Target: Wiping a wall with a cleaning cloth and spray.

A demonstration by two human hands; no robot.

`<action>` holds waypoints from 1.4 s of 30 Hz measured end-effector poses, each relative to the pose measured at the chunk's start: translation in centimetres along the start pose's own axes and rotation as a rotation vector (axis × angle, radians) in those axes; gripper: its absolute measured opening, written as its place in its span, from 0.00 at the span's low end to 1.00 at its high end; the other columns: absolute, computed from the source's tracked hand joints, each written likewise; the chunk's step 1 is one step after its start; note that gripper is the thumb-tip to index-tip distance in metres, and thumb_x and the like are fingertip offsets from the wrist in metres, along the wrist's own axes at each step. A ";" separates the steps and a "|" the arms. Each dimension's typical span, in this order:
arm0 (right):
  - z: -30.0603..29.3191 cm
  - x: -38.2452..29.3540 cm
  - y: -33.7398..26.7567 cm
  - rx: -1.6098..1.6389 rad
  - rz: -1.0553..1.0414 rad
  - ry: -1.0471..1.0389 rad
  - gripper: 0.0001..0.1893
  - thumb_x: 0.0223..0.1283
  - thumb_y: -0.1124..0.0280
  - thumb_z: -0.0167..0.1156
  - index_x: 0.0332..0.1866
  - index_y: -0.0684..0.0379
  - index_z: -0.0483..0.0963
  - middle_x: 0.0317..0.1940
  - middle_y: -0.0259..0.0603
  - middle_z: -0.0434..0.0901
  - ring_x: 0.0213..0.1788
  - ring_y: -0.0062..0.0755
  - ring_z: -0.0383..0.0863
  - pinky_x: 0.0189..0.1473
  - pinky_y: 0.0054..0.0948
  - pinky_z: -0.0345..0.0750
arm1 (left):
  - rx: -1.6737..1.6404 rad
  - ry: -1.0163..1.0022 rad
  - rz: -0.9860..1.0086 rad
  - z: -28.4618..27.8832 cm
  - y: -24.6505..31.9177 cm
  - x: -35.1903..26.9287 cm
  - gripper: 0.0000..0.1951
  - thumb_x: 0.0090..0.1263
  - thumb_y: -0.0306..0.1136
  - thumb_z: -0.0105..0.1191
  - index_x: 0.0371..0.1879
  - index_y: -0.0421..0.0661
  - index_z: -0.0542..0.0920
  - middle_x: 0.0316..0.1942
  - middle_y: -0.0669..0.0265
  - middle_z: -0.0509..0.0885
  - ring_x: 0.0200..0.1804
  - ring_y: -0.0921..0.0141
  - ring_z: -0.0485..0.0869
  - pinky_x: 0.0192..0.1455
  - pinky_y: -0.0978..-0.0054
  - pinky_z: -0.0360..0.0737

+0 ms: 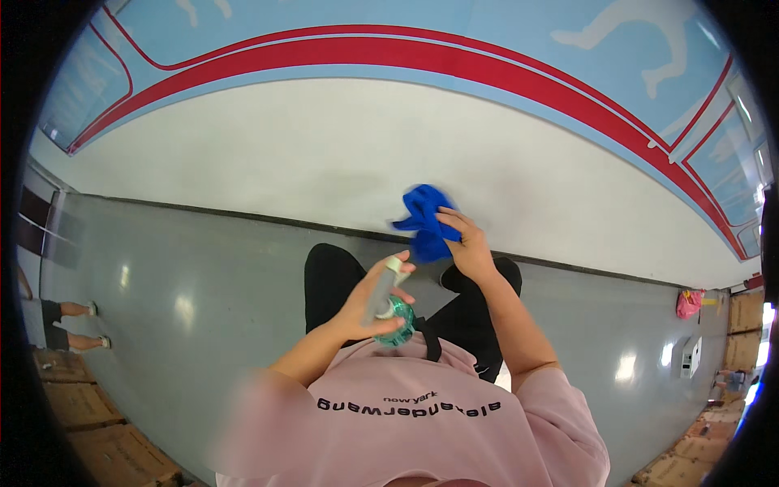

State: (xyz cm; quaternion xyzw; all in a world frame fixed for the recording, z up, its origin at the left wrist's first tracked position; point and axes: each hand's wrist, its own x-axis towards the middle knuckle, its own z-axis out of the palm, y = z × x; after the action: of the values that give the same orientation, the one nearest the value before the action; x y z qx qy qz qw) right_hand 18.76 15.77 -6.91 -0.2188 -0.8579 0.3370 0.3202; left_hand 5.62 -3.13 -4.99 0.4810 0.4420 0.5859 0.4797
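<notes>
My left hand (365, 304) is wrapped around a spray bottle (397, 322) with a translucent green body and a pale trigger head, held in front of my torso. Farther out and to the right, my right hand (468, 243) grips a crumpled blue cloth (426, 219). The cloth is slightly blurred and lies over or close to the lower part of a white wall (274, 146); whether it touches the wall cannot be told. Both hands are above my bent knees in black trousers.
A dark baseboard (243, 215) runs between wall and grey floor (182, 268). Cardboard boxes (115, 450) stand at the lower left, others (688, 459) at the lower right. A person's legs (79, 325) show at far left. A pink bag (689, 303) and white box (691, 357) are at right.
</notes>
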 end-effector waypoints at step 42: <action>1.2 0.4 -1.6 1.404 0.872 0.168 0.25 0.58 0.66 0.52 0.58 0.64 0.58 0.54 0.48 0.67 0.56 0.41 0.68 0.56 0.39 0.67 | 0.589 -0.034 -0.047 -0.7 -2.4 0.4 0.36 0.42 0.23 0.57 0.57 0.43 0.61 0.49 0.59 0.67 0.36 0.70 0.78 0.42 0.74 0.75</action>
State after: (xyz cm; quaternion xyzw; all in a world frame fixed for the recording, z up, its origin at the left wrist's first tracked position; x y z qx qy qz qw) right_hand 17.39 14.44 -6.30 -0.3053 -0.2597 0.8704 0.2860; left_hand 5.21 -2.46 -7.35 0.5989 0.5959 0.4130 0.3400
